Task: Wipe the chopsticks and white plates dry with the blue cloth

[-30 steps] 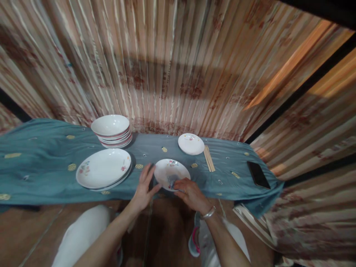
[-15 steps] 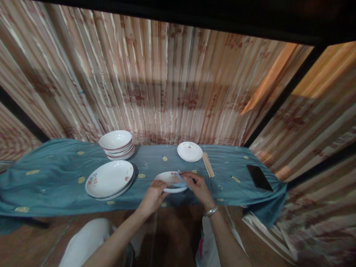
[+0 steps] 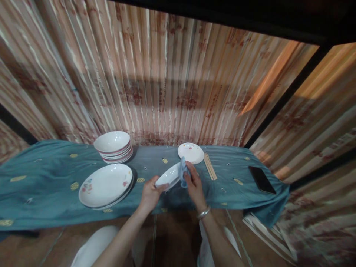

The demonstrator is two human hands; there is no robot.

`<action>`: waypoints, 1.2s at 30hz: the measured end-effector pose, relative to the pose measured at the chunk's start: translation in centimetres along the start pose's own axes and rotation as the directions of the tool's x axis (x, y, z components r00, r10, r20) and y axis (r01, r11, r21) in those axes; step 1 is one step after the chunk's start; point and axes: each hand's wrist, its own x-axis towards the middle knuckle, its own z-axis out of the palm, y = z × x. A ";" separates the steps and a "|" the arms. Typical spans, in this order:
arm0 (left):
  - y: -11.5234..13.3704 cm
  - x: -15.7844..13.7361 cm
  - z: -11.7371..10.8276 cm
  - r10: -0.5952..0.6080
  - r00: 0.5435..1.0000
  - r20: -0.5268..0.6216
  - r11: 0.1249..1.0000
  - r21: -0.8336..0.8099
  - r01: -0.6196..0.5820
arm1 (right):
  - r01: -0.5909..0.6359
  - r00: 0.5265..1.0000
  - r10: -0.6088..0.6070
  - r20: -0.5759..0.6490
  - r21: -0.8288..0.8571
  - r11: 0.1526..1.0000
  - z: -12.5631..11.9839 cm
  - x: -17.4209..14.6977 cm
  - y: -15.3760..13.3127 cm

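A white plate [image 3: 169, 177] is tilted up above the front part of the cloth-covered table. My left hand [image 3: 151, 192] is closed on its left edge, thumb over the rim. At the plate's right end, my right hand [image 3: 192, 181] pinches a light blue cloth [image 3: 183, 172] against the rim. The cloth covers that end of the plate. Behind my right hand lies a small flowered plate [image 3: 190, 152], with several wooden chopsticks [image 3: 210, 167] beside it.
Large oval flowered plates [image 3: 105, 185] are stacked at the left. Behind them stands a stack of white bowls [image 3: 112, 145] with red rims. A black phone [image 3: 261, 179] lies near the right end of the teal tablecloth [image 3: 155, 157]. A pleated curtain [image 3: 167, 74] hangs behind.
The plate has gone from nearly level to steeply tilted, its right end raised. My right hand and the blue cloth have moved from over the plate's inside to its right rim.
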 end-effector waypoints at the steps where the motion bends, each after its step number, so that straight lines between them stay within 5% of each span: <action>1: -0.2 0.2 -0.1 -0.021 1.000 0.001 0.998 -0.054 0.021 | 0.084 0.996 -0.079 0.036 -0.169 0.982 0.9 -0.5 -0.5; 4: -0.8 0.6 -0.4 -0.086 0.996 0.031 0.972 -0.216 0.091 | 0.276 0.959 -0.198 0.204 -0.503 0.819 3.2 -1.6 -1.5; 8: -1.3 0.9 -0.8 -0.105 0.993 0.054 0.942 -0.314 0.117 | 0.389 0.918 -0.239 0.316 -0.607 0.693 4.7 -1.3 -1.7; 14: -1.9 1.5 -1.3 -0.135 0.991 0.002 0.933 -0.337 0.128 | 0.279 0.960 -0.225 0.166 -0.517 0.809 5.1 1.3 -0.3; 22: -1.9 2.1 -1.9 -0.204 0.979 -0.019 0.899 -0.400 0.179 | 0.006 1.000 -0.012 -0.021 -0.260 0.966 4.4 2.6 4.0; 29: -2.4 2.8 -2.6 -0.294 0.956 -0.006 0.817 -0.521 0.247 | 0.075 0.994 -0.034 0.101 -0.445 0.893 4.8 -0.4 5.5; 36: -3.2 3.0 -3.2 -0.380 0.925 -0.010 0.757 -0.578 0.305 | 0.237 0.950 -0.090 0.298 -0.507 0.829 5.6 -3.1 4.1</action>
